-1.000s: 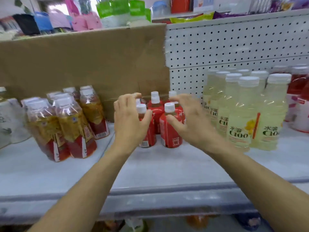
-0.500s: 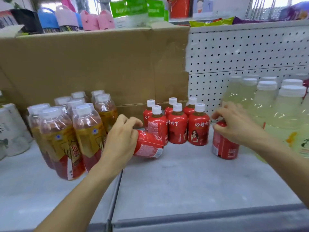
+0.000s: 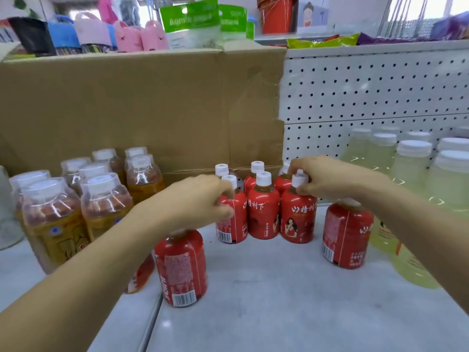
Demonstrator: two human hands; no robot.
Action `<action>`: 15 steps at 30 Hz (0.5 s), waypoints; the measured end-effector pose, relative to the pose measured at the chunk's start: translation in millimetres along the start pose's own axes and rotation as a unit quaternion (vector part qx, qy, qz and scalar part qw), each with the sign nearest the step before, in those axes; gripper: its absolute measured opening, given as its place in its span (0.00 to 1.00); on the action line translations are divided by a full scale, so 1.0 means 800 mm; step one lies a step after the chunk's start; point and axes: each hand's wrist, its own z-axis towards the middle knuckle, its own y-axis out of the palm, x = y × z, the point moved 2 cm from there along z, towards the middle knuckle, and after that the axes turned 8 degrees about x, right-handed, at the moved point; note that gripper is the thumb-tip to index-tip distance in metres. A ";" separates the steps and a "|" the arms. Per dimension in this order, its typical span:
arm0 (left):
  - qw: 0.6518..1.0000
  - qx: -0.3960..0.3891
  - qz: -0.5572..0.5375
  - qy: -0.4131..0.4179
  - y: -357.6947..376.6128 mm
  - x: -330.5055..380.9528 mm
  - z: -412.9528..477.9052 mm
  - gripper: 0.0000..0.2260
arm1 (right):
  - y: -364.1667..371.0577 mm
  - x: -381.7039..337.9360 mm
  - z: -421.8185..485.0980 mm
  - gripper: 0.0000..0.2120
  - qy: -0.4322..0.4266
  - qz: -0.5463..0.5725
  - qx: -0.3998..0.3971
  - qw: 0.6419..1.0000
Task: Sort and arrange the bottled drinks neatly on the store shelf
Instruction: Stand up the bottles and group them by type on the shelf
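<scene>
Several small red-labelled bottles with white caps stand in a block at the back middle of the grey shelf [image 3: 279, 301]. My left hand [image 3: 203, 199] grips the front-left bottle [image 3: 232, 224] of that block near its neck. The front-right bottle [image 3: 298, 219] is pinched at its white cap by my right hand [image 3: 327, 177]. Two more red bottles stand apart from the block: one [image 3: 181, 268] in front under my left forearm, another [image 3: 346, 235] to the right under my right forearm.
Amber tea bottles [image 3: 104, 209] crowd the left of the shelf. Pale yellow bottles [image 3: 416, 174] fill the right. A cardboard sheet [image 3: 142, 107] and white pegboard [image 3: 368, 92] form the back wall. Packaged goods sit on top.
Both hands let go of the two red bottles they pulled aside; these now stand upright in front. The hands moved back onto the front row of the red block.
</scene>
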 end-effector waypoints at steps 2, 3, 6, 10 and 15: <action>0.997 0.058 -0.038 0.022 -0.001 0.016 0.038 0.16 | -0.002 0.002 0.006 0.17 -0.010 -0.004 -0.014 1.000; 0.995 0.073 -0.056 0.029 0.000 0.025 0.059 0.19 | -0.003 0.004 0.009 0.16 -0.015 -0.005 -0.020 1.000; 0.997 0.014 -0.072 0.040 0.013 0.048 0.106 0.24 | -0.008 0.010 0.019 0.10 -0.031 -0.025 -0.049 0.998; 0.997 -0.027 -0.045 0.060 0.017 0.047 0.127 0.11 | -0.016 0.017 0.023 0.10 -0.035 -0.067 -0.109 0.991; 0.996 -0.082 0.002 0.046 0.001 0.032 0.111 0.09 | -0.013 0.036 0.031 0.11 -0.003 -0.099 -0.107 0.989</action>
